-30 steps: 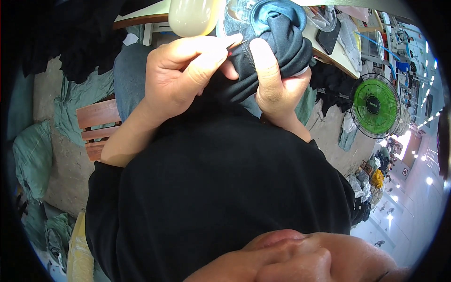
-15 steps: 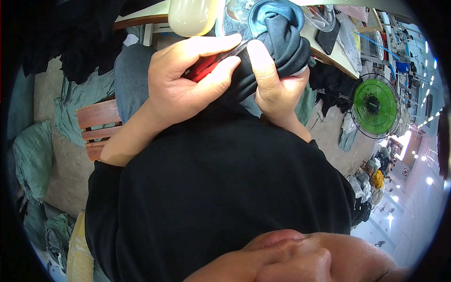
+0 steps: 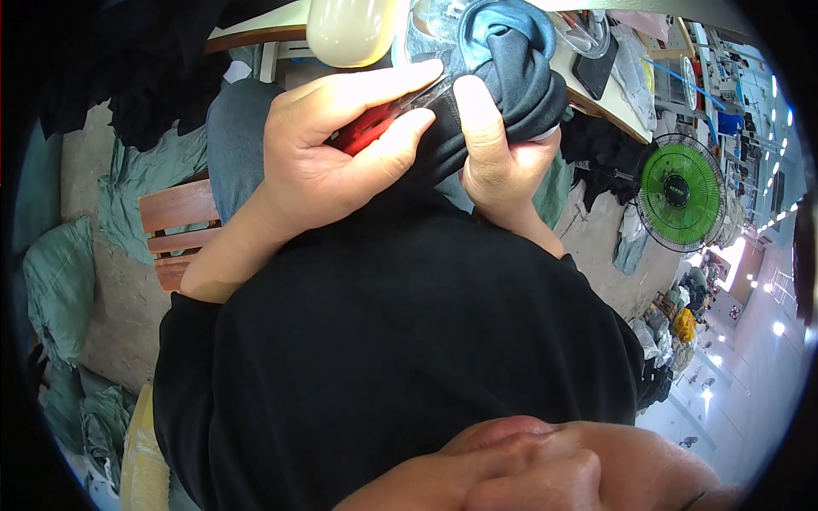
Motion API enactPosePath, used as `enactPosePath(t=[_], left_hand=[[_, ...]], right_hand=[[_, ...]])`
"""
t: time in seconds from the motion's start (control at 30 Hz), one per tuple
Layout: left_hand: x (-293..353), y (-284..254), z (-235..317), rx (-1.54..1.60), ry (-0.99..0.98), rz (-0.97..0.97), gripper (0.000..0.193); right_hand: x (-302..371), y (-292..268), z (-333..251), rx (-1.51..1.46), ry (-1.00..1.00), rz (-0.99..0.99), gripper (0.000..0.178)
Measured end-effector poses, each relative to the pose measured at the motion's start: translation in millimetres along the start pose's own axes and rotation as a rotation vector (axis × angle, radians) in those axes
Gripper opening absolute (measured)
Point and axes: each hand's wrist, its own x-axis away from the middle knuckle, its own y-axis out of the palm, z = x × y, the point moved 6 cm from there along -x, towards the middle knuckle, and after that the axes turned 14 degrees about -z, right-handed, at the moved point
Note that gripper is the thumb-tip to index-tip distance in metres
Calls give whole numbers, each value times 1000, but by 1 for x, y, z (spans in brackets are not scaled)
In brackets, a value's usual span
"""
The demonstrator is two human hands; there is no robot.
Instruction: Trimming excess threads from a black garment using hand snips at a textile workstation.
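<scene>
My left hand (image 3: pixel 319 157) is closed around red-handled thread snips (image 3: pixel 366 128), and thumb and fingers press along them. Their narrow tip lies at a seam of dark cloth, close to my right thumb. My right hand (image 3: pixel 498 157) grips a twisted bundle of dark blue-black fabric (image 3: pixel 511 81), its thumb flat on top and the other fingers mostly hidden beneath. At the bundle's upper end the fabric looks lighter blue.
Beyond my hands stand a cream rounded machine part (image 3: pixel 349 30) and a pale table (image 3: pixel 618 106) with a black phone (image 3: pixel 592 75) on it. A green fan (image 3: pixel 679 191) is at right. Black cloth (image 3: pixel 141 77) hangs at left beside a wooden slatted seat (image 3: pixel 179 209).
My left hand has shifted slightly left and the snips' red handle shows a little differently. The fabric bundle has moved slightly right in my right hand.
</scene>
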Motion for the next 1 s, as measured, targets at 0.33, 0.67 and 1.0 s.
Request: enactPosePath(t=[0.33,0.67,1.0], left_hand=[[-4,-2,9,-123,81,2,36],[4,3,-2,191,-120,24,28],[1,3,4,85,-31,7,31]], right_hand=[[1,0,0,100,-54,-29,14],[3,2,1,106,-67,7,16],[2,1,1,96,-55,12,17]])
